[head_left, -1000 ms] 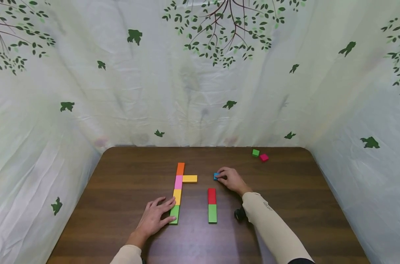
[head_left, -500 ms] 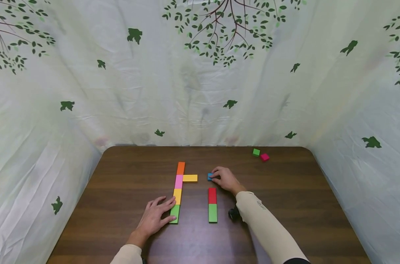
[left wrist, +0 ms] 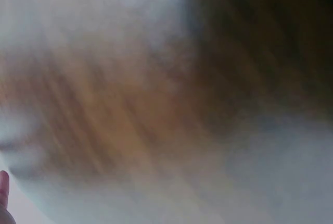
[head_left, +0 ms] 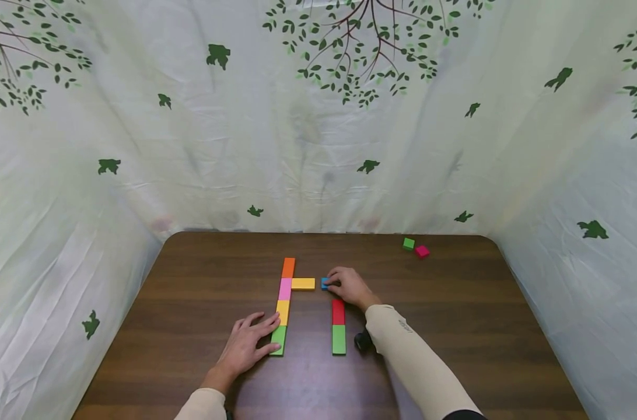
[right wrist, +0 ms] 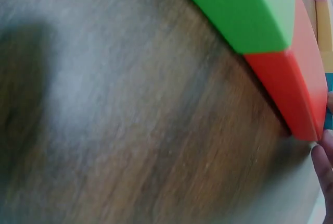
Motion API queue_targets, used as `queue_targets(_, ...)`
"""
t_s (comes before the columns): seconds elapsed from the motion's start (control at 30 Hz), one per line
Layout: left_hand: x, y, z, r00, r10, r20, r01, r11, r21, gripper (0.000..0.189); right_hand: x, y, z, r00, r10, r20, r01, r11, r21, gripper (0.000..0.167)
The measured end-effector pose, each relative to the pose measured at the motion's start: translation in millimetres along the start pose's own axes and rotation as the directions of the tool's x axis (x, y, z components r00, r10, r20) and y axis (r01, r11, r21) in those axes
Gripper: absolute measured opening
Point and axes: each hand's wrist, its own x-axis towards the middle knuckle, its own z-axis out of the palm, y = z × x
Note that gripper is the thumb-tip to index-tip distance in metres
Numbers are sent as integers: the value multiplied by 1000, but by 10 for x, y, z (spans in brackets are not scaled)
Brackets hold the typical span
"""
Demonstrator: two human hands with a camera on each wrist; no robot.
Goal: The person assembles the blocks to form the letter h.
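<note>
In the head view my right hand (head_left: 351, 288) pinches a small blue block (head_left: 324, 284), partly hidden by the fingers. A narrow gap separates it from the end of a sideways yellow block (head_left: 303, 284). That yellow block touches a column of orange (head_left: 289, 268), pink (head_left: 285, 289), yellow (head_left: 283, 312) and green (head_left: 279, 340) blocks laid end to end. My left hand (head_left: 247, 344) rests with spread fingers at the column's yellow and green blocks. Below the right hand, a red block (head_left: 338, 312) meets another green block (head_left: 339, 339). The left wrist view is blurred.
Toward the far right edge of the brown wooden table (head_left: 444, 350) lie a green cube (head_left: 409, 244) and a magenta cube (head_left: 422, 251). A white curtain (head_left: 318, 146) printed with leaves and birds surrounds the table's back and sides.
My right hand has moved left with the blue block, bringing it closer to the end of the sideways yellow block. The left hand has stayed in place.
</note>
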Motion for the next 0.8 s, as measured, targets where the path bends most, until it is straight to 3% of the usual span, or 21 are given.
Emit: queue_targets(0.8, 3, 6, -9, 1000, -9, 9, 9, 1000, -3, 63, 54, -102, 101, 1000, 27, -14, -27, 1000, 8, 17)
